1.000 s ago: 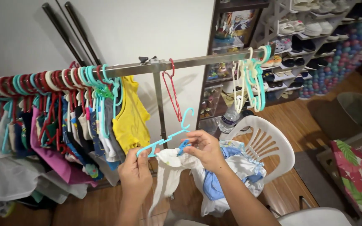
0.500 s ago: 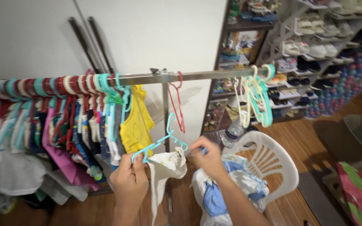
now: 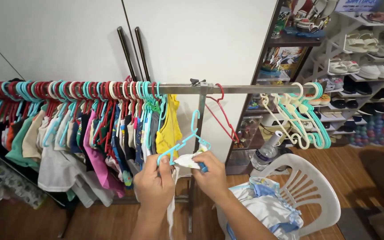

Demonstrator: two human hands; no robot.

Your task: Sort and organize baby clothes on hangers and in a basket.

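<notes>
Fingers of both hands, left hand (image 3: 153,186) and right hand (image 3: 210,177), pinch the white garment (image 3: 186,161) onto the teal hanger (image 3: 186,140); we seat each shoulder squarely, though the clip looks hidden.

The left hand (image 3: 154,184) pinches one end of a turquoise plastic hanger (image 3: 185,143), while the right hand (image 3: 210,175) presses a white garment (image 3: 185,161) onto the other end. Just above the fingers (image 3: 163,162) runs a metal clothes rail (image 3: 245,89); a white plastic chair (image 3: 305,184) stands right of them.
</notes>
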